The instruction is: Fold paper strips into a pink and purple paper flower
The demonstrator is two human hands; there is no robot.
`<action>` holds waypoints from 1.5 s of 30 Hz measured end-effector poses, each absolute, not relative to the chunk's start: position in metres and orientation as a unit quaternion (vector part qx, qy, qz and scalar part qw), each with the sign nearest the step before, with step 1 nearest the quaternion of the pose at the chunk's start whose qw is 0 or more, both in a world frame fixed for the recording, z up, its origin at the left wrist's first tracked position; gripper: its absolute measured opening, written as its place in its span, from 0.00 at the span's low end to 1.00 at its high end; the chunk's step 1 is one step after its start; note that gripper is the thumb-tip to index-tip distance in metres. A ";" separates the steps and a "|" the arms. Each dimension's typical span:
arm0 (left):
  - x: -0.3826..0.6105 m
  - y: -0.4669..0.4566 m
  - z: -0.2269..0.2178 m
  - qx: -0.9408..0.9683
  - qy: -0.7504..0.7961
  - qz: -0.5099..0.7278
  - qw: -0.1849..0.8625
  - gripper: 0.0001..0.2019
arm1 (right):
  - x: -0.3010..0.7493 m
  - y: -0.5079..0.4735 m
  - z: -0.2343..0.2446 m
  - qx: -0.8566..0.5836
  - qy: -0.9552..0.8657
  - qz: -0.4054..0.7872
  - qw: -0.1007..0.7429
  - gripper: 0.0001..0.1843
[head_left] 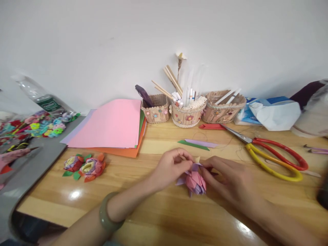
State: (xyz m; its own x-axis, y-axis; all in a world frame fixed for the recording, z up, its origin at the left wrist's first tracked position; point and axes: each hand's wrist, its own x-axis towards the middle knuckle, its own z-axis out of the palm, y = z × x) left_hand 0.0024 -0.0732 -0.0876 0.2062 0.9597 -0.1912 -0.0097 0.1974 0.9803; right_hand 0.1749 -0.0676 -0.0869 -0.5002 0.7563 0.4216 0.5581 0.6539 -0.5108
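Observation:
A pink and purple folded-paper flower (196,182) is held just above the wooden table, between my two hands. My left hand (170,167), with a ring on one finger, pinches its upper left part. From the other side my right hand (228,176) grips the flower's upper right edge, fingers bent together. A small pale yellow tip and purple petals stick up between the fingertips. Two finished-looking paper flowers (89,166) with red, purple and yellow petals and green leaves lie on the left of the table.
Behind my hands lie green and purple paper strips (197,144). Large scissors (274,155) with red and yellow handles rest on the right. A stack of coloured paper (107,124) is at back left. Decorated baskets (188,114) with sticks and pens stand along the wall.

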 end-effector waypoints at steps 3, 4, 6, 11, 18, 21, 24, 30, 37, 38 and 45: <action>0.002 -0.069 -0.085 0.428 0.457 0.412 0.662 0.11 | 0.177 -0.066 -0.087 -0.338 -0.867 0.083 0.357 0.03; 0.002 -0.068 -0.085 0.423 0.451 0.407 0.672 0.13 | 0.177 -0.066 -0.086 -0.325 -0.870 0.075 0.363 0.03; 0.002 -0.068 -0.086 0.425 0.444 0.408 0.675 0.14 | 0.178 -0.065 -0.084 -0.310 -0.872 0.069 0.373 0.05; 0.003 -0.070 -0.089 0.465 0.452 0.443 0.619 0.13 | 0.181 -0.066 -0.077 -0.280 -0.879 0.038 0.383 0.12; 0.007 -0.077 -0.086 0.484 0.461 0.440 0.600 0.12 | 0.182 -0.071 -0.081 -0.257 -0.896 0.006 0.361 0.11; 0.008 -0.079 -0.087 0.459 0.475 0.440 0.608 0.12 | 0.181 -0.074 -0.082 -0.247 -0.901 -0.003 0.355 0.09; 0.009 -0.080 -0.089 0.442 0.480 0.448 0.611 0.12 | 0.182 -0.076 -0.077 -0.228 -0.913 0.004 0.339 0.07; 0.009 -0.079 -0.093 0.421 0.481 0.466 0.611 0.12 | 0.188 -0.076 -0.071 -0.216 -0.934 0.017 0.285 0.10; 0.006 -0.076 -0.099 0.429 0.490 0.481 0.588 0.10 | 0.191 -0.074 -0.068 -0.179 -0.947 -0.044 0.264 0.15; 0.006 -0.076 -0.098 0.425 0.489 0.485 0.587 0.10 | 0.191 -0.073 -0.067 -0.173 -0.948 -0.057 0.261 0.15; 0.008 -0.075 -0.092 0.386 0.466 0.502 0.618 0.12 | 0.191 -0.070 -0.063 -0.141 -0.955 -0.079 0.247 0.16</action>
State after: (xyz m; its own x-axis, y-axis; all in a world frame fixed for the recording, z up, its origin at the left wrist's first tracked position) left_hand 0.0081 -0.0754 -0.0922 0.0615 0.9803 -0.1878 -0.2615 0.1974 0.9448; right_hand 0.1909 -0.0697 -0.0628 -0.8380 0.2310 0.4943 0.3088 0.9477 0.0807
